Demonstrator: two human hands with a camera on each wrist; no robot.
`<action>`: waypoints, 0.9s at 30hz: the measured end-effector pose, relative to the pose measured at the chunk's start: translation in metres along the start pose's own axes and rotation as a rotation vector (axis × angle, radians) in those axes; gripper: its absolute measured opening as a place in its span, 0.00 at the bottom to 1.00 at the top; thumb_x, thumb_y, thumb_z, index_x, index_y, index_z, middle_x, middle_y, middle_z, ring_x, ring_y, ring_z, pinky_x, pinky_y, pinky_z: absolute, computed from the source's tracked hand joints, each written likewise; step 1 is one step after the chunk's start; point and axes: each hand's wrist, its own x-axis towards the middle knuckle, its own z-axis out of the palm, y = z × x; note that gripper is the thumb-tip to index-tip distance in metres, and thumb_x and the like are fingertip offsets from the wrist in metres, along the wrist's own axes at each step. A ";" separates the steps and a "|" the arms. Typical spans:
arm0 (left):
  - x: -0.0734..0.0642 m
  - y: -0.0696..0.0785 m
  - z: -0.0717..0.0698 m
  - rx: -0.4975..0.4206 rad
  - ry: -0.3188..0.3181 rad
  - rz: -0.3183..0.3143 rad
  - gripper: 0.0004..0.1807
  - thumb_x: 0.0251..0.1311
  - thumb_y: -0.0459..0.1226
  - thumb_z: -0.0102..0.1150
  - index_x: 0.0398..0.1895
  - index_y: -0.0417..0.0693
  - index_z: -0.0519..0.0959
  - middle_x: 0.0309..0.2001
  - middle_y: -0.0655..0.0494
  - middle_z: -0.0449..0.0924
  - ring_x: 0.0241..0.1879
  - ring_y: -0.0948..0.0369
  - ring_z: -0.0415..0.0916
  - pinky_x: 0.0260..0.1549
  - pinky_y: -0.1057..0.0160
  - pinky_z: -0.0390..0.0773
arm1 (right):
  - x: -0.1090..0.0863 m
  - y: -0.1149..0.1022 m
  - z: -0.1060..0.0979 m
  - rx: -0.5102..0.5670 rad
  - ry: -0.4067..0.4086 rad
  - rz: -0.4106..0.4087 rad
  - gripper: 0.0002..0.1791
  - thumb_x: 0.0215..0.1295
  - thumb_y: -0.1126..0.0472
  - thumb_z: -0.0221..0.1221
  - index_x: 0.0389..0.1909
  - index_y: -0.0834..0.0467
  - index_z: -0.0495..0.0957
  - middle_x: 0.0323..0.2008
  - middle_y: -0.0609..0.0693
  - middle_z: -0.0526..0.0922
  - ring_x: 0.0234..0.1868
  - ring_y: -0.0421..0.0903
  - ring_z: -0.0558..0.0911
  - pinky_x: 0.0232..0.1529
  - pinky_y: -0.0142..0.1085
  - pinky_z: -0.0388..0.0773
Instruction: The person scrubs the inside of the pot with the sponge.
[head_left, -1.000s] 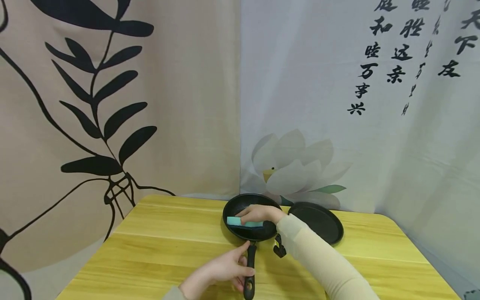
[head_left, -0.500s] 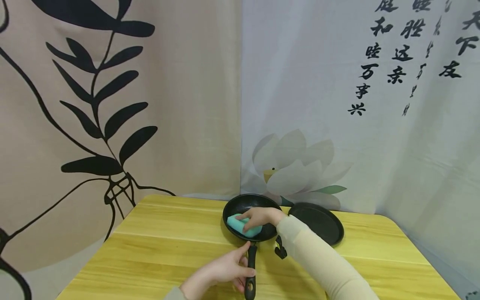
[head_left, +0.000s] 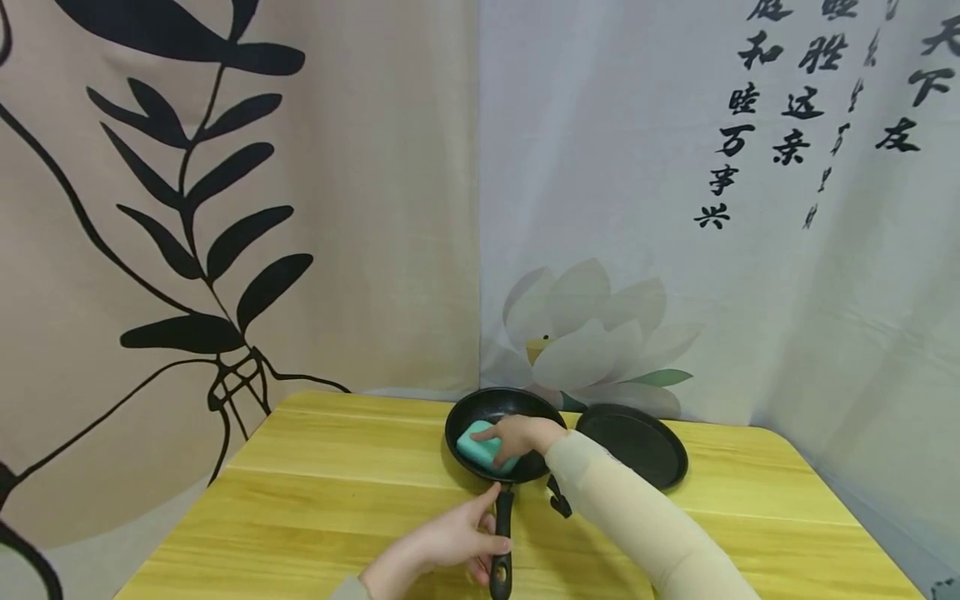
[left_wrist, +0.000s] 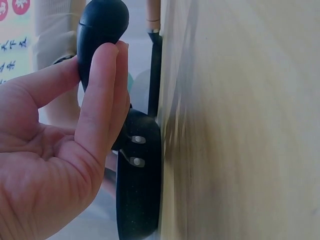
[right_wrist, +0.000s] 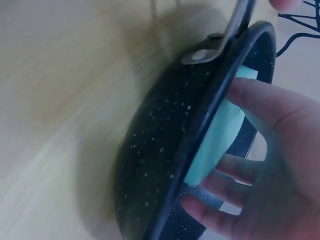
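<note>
A deep black frying pan (head_left: 487,407) sits on the wooden table, its handle (head_left: 503,521) pointing toward me. My left hand (head_left: 457,532) holds that handle between thumb and fingers; the left wrist view shows the fingertips against the black grip (left_wrist: 102,22). Inside the pan, my right hand (head_left: 525,437) grips a turquoise sponge (head_left: 474,446), which lies against the near left part of the pan's interior. In the right wrist view, the thumb is on one side of the sponge (right_wrist: 220,135) and fingers are on the other. The hand partly covers it.
To the right lies a shallow black pan (head_left: 637,446), partly behind my right sleeve (head_left: 637,508). A black piece with a curved end (head_left: 558,497) shows beside the sleeve. A printed curtain (head_left: 390,208) hangs behind the wooden table (head_left: 322,492).
The sponge has turned in the pan: earlier it showed a long edge with a dark underside, now its broad turquoise face shows. My right hand turned with it. The left hand stays on the handle.
</note>
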 end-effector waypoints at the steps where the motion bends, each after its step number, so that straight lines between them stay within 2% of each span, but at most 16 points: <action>1: 0.000 0.000 0.000 -0.001 0.000 -0.002 0.48 0.64 0.31 0.60 0.76 0.35 0.37 0.35 0.46 0.77 0.21 0.60 0.78 0.19 0.64 0.82 | 0.002 0.000 0.000 -0.019 0.005 0.003 0.37 0.59 0.52 0.68 0.68 0.31 0.66 0.67 0.48 0.69 0.65 0.46 0.68 0.61 0.39 0.70; 7: 0.000 -0.003 -0.002 -0.010 -0.003 -0.012 0.48 0.65 0.31 0.59 0.76 0.35 0.37 0.35 0.46 0.77 0.22 0.60 0.78 0.19 0.65 0.81 | 0.008 -0.001 0.002 -0.052 0.029 0.029 0.38 0.59 0.54 0.69 0.68 0.30 0.66 0.68 0.47 0.68 0.70 0.48 0.62 0.64 0.43 0.67; 11: 0.000 -0.004 -0.001 -0.021 -0.002 -0.008 0.48 0.65 0.30 0.59 0.76 0.36 0.36 0.35 0.46 0.77 0.22 0.60 0.78 0.19 0.66 0.81 | 0.012 0.001 0.004 -0.079 0.066 0.058 0.37 0.60 0.53 0.68 0.67 0.28 0.66 0.68 0.51 0.66 0.70 0.53 0.61 0.60 0.45 0.71; 15: 0.000 -0.004 -0.001 -0.029 0.002 -0.003 0.47 0.65 0.29 0.58 0.76 0.36 0.36 0.34 0.46 0.77 0.22 0.60 0.78 0.18 0.67 0.80 | 0.014 0.002 0.004 -0.126 0.092 0.079 0.36 0.60 0.51 0.67 0.67 0.25 0.64 0.62 0.53 0.67 0.58 0.50 0.69 0.49 0.41 0.75; 19: 0.000 -0.003 0.000 -0.029 0.006 -0.002 0.47 0.65 0.29 0.58 0.76 0.36 0.36 0.34 0.46 0.77 0.21 0.60 0.77 0.18 0.66 0.81 | 0.014 0.005 0.001 -0.121 0.096 0.092 0.36 0.60 0.50 0.67 0.66 0.23 0.64 0.58 0.51 0.66 0.51 0.47 0.67 0.42 0.40 0.73; 22: 0.000 -0.002 0.000 -0.024 0.006 -0.004 0.47 0.65 0.30 0.58 0.76 0.37 0.37 0.34 0.46 0.77 0.22 0.60 0.78 0.19 0.66 0.81 | 0.014 0.007 -0.001 -0.086 0.096 0.102 0.36 0.60 0.50 0.67 0.66 0.24 0.65 0.58 0.51 0.66 0.52 0.48 0.67 0.42 0.41 0.73; 27: 0.001 0.000 -0.001 -0.017 0.001 -0.002 0.48 0.65 0.30 0.59 0.76 0.35 0.37 0.34 0.46 0.77 0.22 0.59 0.78 0.19 0.64 0.82 | 0.014 0.012 -0.003 -0.049 0.097 0.114 0.36 0.59 0.49 0.68 0.67 0.27 0.65 0.62 0.54 0.65 0.60 0.52 0.66 0.49 0.44 0.74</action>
